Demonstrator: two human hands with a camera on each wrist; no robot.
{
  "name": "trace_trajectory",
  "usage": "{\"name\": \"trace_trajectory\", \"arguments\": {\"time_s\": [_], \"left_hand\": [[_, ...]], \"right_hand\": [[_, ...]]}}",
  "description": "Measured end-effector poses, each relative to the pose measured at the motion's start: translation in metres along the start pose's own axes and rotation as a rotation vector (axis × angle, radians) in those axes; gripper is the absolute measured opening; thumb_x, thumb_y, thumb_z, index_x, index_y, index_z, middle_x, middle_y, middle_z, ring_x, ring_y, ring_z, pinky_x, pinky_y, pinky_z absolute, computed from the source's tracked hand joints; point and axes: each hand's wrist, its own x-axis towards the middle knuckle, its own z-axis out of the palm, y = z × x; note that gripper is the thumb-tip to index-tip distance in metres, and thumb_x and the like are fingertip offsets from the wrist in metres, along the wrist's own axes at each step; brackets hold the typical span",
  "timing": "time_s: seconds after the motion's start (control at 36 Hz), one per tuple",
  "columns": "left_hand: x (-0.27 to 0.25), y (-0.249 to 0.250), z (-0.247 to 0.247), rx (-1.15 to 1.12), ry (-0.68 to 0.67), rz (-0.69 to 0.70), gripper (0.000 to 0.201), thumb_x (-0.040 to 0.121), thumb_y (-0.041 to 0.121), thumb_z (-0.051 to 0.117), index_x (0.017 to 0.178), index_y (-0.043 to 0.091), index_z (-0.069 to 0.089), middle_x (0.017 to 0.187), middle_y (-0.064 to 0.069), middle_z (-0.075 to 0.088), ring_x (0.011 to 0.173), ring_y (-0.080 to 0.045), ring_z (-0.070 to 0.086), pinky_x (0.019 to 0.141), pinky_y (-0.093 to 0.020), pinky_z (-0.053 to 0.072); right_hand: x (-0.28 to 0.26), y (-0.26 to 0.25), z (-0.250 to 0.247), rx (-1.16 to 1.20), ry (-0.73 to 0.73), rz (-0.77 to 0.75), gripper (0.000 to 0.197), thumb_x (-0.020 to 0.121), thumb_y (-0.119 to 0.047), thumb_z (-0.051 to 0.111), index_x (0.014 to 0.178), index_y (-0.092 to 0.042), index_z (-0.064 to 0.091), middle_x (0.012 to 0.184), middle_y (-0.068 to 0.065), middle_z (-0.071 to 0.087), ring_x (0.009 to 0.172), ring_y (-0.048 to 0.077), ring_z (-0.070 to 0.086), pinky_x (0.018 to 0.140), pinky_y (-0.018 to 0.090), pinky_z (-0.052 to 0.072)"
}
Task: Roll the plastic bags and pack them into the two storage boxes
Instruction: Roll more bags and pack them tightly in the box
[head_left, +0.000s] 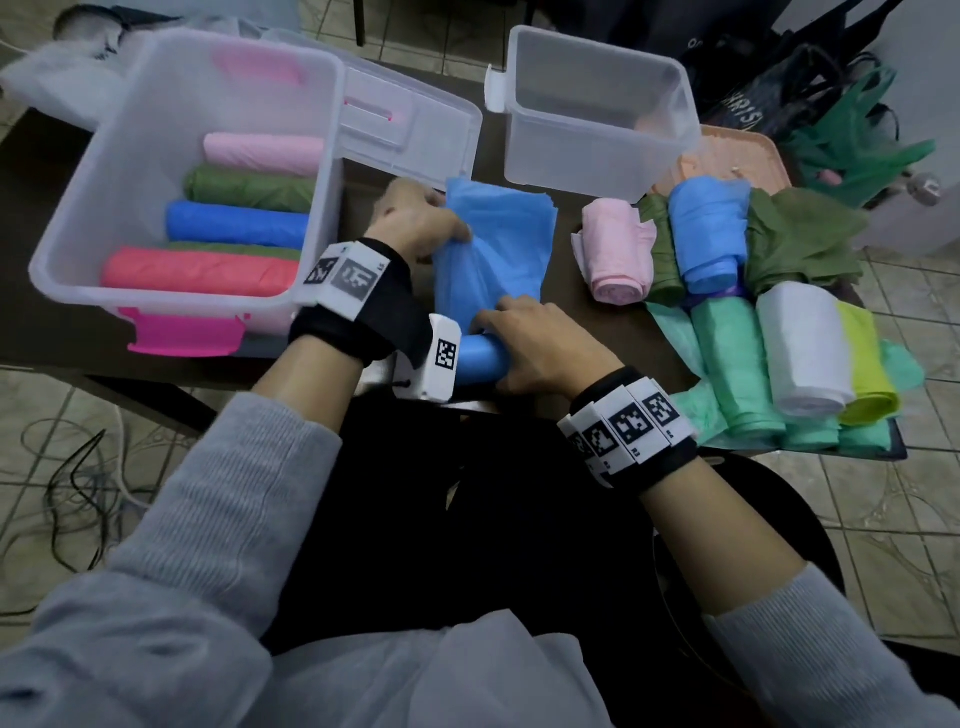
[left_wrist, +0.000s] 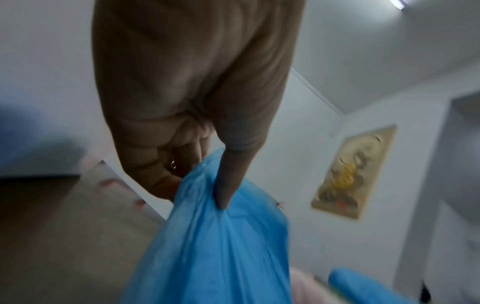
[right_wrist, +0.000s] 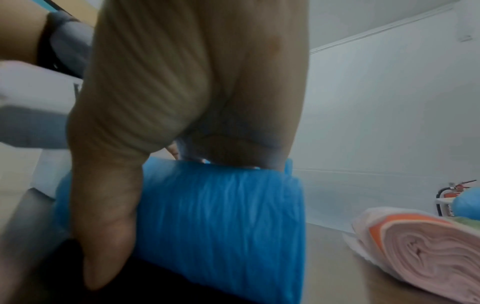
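The left hand (head_left: 415, 221) pinches the blue bag (head_left: 493, 244) beyond its rolled end; the right hand (head_left: 540, 345) fingers curl over that roll

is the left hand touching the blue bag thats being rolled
Touching. In the left wrist view the left hand pinches a gathered fold of the blue bag between thumb and fingers; the head view shows that hand on the bag's unrolled part.
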Motion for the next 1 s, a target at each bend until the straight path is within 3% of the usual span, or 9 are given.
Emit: {"name": "trace_trajectory", "arguments": {"time_s": [0.08, 0.17, 0.22, 0.28, 0.39, 0.44, 0.56, 0.72, 1.0], "left_hand": [[0.002, -0.003, 0.000, 0.185, 0.143, 0.137, 0.010, 0.078, 0.008, 0.064, 0.086, 0.013, 0.064, 0.100, -0.009, 0.064, 0.101, -0.025, 0.062, 0.083, -0.028, 0.049], [0.000, -0.008, 0.008, 0.465, 0.242, 0.341, 0.033, 0.079, 0.010, 0.060, 0.112, 0.013, 0.058, 0.118, -0.012, 0.057, 0.113, -0.030, 0.050, 0.092, -0.032, 0.039], [-0.001, -0.010, 0.013, 0.658, 0.122, 0.420, 0.035, 0.082, 0.020, 0.066, 0.117, 0.017, 0.059, 0.125, -0.012, 0.053, 0.119, -0.031, 0.046, 0.098, -0.038, 0.039], [0.000, -0.014, 0.017, 0.729, -0.111, 0.412, 0.041, 0.087, 0.030, 0.063, 0.127, 0.020, 0.056, 0.138, -0.011, 0.046, 0.128, -0.029, 0.041, 0.106, -0.039, 0.034], [-0.003, -0.028, 0.026, 0.842, -0.442, 0.330, 0.058, 0.096, 0.039, 0.048, 0.148, 0.027, 0.026, 0.159, -0.009, 0.006, 0.146, -0.026, 0.005, 0.117, -0.043, 0.010], [-0.002, -0.033, 0.028, 0.926, -0.486, 0.318, 0.062, 0.097, 0.043, 0.041, 0.150, 0.030, 0.013, 0.159, -0.007, -0.008, 0.146, -0.026, -0.008, 0.117, -0.047, 0.003], [0.001, -0.034, 0.028, 0.985, -0.497, 0.307, 0.067, 0.095, 0.053, 0.037, 0.150, 0.034, 0.004, 0.158, -0.005, -0.015, 0.145, -0.028, -0.013, 0.116, -0.049, 0.001], [-0.003, -0.029, 0.029, 1.044, -0.502, 0.313, 0.070, 0.095, 0.054, 0.039, 0.150, 0.034, 0.002, 0.158, -0.005, -0.016, 0.145, -0.026, -0.013, 0.116, -0.047, 0.001], [-0.002, -0.032, 0.026, 1.034, -0.498, 0.332, 0.070, 0.093, 0.054, 0.041, 0.150, 0.036, 0.003, 0.158, -0.002, -0.015, 0.145, -0.025, -0.013, 0.116, -0.048, 0.002]], "right_hand": [[0.002, -0.001, 0.001, 0.007, -0.010, -0.001, 0.052, 0.075, -0.022, 0.064, 0.124, -0.023, 0.049, 0.114, 0.005, 0.054, 0.110, 0.026, 0.051, 0.083, 0.035, 0.035], [0.005, -0.001, 0.000, 0.020, -0.017, 0.004, 0.051, 0.074, -0.020, 0.064, 0.122, -0.024, 0.049, 0.115, 0.004, 0.057, 0.110, 0.025, 0.053, 0.081, 0.035, 0.034], [0.006, -0.001, -0.001, 0.021, -0.025, 0.005, 0.050, 0.074, -0.020, 0.064, 0.122, -0.024, 0.051, 0.115, 0.003, 0.058, 0.110, 0.024, 0.054, 0.081, 0.035, 0.034], [0.008, -0.001, -0.001, 0.021, -0.041, 0.005, 0.048, 0.073, -0.021, 0.065, 0.120, -0.023, 0.053, 0.115, 0.003, 0.058, 0.111, 0.024, 0.053, 0.081, 0.034, 0.035], [0.009, -0.002, 0.000, 0.039, -0.072, 0.008, 0.045, 0.072, -0.020, 0.064, 0.116, -0.020, 0.053, 0.121, 0.004, 0.056, 0.112, 0.026, 0.053, 0.077, 0.032, 0.036], [0.007, -0.002, -0.001, 0.050, -0.073, -0.008, 0.047, 0.072, -0.019, 0.064, 0.117, -0.021, 0.051, 0.126, 0.001, 0.053, 0.114, 0.025, 0.051, 0.077, 0.031, 0.034], [0.003, -0.003, -0.002, 0.089, -0.103, -0.026, 0.046, 0.073, -0.017, 0.066, 0.116, -0.019, 0.049, 0.123, 0.004, 0.052, 0.111, 0.025, 0.052, 0.077, 0.031, 0.035], [-0.003, -0.006, -0.007, 0.149, -0.142, -0.041, 0.039, 0.075, -0.014, 0.067, 0.111, -0.015, 0.053, 0.112, 0.007, 0.056, 0.103, 0.023, 0.055, 0.071, 0.024, 0.032], [-0.007, -0.012, -0.009, 0.186, -0.139, -0.032, 0.046, 0.070, -0.022, 0.073, 0.113, -0.020, 0.054, 0.106, 0.001, 0.055, 0.084, 0.016, 0.049, 0.068, 0.026, 0.034]]}}
